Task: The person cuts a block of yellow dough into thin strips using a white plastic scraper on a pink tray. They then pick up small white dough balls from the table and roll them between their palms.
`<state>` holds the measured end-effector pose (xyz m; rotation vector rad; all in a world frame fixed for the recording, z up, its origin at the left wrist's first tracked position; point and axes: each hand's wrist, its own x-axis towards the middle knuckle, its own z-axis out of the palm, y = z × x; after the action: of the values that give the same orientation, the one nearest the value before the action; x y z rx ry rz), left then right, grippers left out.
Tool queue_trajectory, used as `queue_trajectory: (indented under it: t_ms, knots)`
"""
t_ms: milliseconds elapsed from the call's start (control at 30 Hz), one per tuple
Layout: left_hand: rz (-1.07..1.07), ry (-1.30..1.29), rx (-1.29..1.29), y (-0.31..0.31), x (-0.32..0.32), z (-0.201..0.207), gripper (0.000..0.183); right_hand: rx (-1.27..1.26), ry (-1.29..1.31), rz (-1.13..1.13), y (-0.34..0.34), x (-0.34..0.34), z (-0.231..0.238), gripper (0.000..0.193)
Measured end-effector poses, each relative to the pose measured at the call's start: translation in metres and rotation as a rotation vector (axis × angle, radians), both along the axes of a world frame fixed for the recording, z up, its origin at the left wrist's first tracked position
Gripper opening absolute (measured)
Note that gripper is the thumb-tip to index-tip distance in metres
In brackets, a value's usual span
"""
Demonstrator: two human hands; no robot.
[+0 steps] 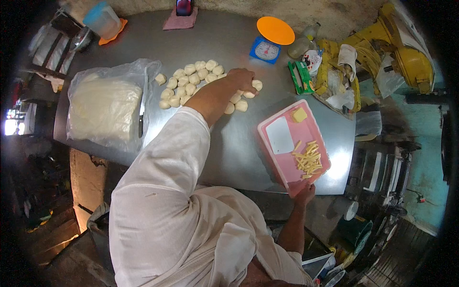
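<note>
Many pale round dough balls (190, 89) lie in a loose curved group on the metal table. My left hand (242, 80) reaches over the right end of the group, its fingers curled down around a dough ball (257, 85) at the fingertips. Part of the group is hidden under my left forearm. Low on the right, my right hand (304, 193) is closed on the near edge of a pink tray (285, 168). In the tray lie a pile of thin pale-yellow sticks (308, 160), a yellow block (300, 115) and a flat white rectangular piece (279, 136).
A large slab of dough in clear plastic (105, 107) covers the table's left side. At the back stand a blue scale with an orange pan (266, 49), a green box (300, 78) and a translucent blue-lidded container (102, 21). Yellow machinery (406, 45) rises at the right.
</note>
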<state>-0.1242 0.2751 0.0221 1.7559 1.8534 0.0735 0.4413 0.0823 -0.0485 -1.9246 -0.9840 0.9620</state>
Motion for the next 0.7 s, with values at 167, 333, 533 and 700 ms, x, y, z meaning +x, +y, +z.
queue_trajectory:
  t_ms: [167,333,533,700]
  knots:
    - [-0.161,0.032,-0.140,0.011,0.000,0.019,0.066,0.050,0.102,0.001,-0.003,-0.007,0.002,0.034]
    - [-0.182,-0.118,0.170,0.005,0.004,-0.004,0.077,0.042,-0.247,0.062,-0.002,0.011,-0.019,0.032]
    - [-0.088,-0.309,-0.010,0.012,0.009,-0.016,0.070,0.018,0.025,-0.048,0.009,-0.004,-0.002,0.033]
    - [-0.027,-0.606,-0.343,0.002,-0.014,-0.026,0.064,-0.102,0.277,-0.006,0.012,-0.016,0.035,0.042]
